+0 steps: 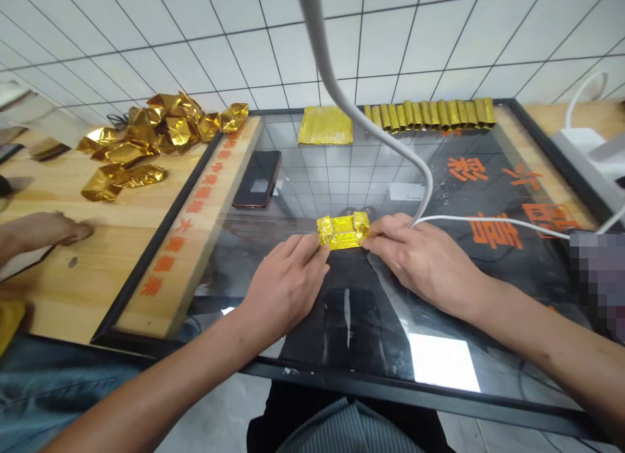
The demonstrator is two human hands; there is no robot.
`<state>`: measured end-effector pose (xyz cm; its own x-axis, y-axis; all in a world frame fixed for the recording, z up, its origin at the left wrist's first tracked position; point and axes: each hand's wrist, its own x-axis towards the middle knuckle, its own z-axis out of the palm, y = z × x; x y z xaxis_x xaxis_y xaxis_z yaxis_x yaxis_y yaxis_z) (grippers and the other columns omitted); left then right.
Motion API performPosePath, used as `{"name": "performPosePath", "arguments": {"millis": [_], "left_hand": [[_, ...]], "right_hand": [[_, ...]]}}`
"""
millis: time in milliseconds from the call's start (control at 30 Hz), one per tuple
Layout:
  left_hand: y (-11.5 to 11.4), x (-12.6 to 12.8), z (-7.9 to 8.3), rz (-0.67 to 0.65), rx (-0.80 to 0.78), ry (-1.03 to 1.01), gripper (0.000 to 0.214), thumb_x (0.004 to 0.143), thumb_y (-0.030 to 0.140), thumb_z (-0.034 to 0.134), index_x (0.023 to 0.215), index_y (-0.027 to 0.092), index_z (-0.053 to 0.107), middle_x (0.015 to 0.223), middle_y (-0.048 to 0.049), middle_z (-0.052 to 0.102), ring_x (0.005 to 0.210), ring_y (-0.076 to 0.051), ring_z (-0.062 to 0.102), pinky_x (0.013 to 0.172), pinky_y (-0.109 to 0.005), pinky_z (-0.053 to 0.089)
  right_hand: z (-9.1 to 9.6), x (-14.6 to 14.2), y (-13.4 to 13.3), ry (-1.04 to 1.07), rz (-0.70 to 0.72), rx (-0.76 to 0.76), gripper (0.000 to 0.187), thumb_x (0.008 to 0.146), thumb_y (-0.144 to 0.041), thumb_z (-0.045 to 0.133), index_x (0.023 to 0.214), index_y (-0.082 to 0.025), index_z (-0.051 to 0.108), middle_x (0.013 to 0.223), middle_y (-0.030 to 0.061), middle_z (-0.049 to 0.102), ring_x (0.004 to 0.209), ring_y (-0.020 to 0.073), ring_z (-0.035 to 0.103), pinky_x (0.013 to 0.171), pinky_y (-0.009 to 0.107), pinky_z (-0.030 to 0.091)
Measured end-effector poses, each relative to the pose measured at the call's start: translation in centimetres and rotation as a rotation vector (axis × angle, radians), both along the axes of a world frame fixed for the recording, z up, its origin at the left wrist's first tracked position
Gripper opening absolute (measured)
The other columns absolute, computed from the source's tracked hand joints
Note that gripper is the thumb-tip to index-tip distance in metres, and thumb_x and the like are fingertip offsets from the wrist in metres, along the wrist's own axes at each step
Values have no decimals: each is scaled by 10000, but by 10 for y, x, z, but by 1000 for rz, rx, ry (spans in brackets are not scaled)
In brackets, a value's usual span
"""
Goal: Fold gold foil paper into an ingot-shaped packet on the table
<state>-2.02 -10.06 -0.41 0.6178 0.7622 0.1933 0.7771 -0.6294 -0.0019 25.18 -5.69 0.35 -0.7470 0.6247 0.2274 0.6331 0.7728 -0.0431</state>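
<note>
A small piece of shiny gold paper point(344, 231), with folded-over ends and raised flaps, lies on the dark glass tabletop point(273, 271). My left hand point(288, 277) is closed at its left end, thumb and fingers pinching the edge. At the opposite end, my right hand point(410, 258) pinches the right edge between thumb and fingertips. The undersides of the fingers are hidden. Beyond it, a flat stack of yellow-gold paper sheets point(325, 125) sits at the back, beside a row of several rolled gold paper tubes point(430, 115).
A phone point(257, 179) lies left of centre. Crumpled gold foil pieces point(166, 131) are heaped on the wooden table at left, where another person's hand point(53, 232) rests. A white cable point(371, 124) hangs across the view. A white power strip point(581, 153) stands at right.
</note>
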Motion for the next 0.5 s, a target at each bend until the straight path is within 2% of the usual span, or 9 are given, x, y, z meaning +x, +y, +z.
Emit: {"name": "performPosePath", "arguments": {"millis": [200,367,500], "left_hand": [[27,-7,0,-101,63,-80,314,1137,251,479,960,178,728,963,-72,683,900,-220,608,841,-385,524],[42,-2,1,-249,156,116,285,1092,164,510,869,173,687,887,-65,656,828,-235,576,730,-398,466],[38,2,4,-262,271,185,215,1029,89,550,870,172,668,864,-69,636,811,-240,560,661,-384,435]], "right_hand": [[-3,1,4,30,-2,-49,275,1079,-141,513,1118,-197,779,1094,100,754,975,257,688,838,406,542],[-3,2,2,96,-6,-57,269,1104,-197,505,1080,-203,772,1084,97,752,948,237,692,855,401,540],[1,-1,-3,81,-31,-32,282,1125,-233,498,1119,-185,776,1091,106,755,962,248,701,853,411,549]]}}
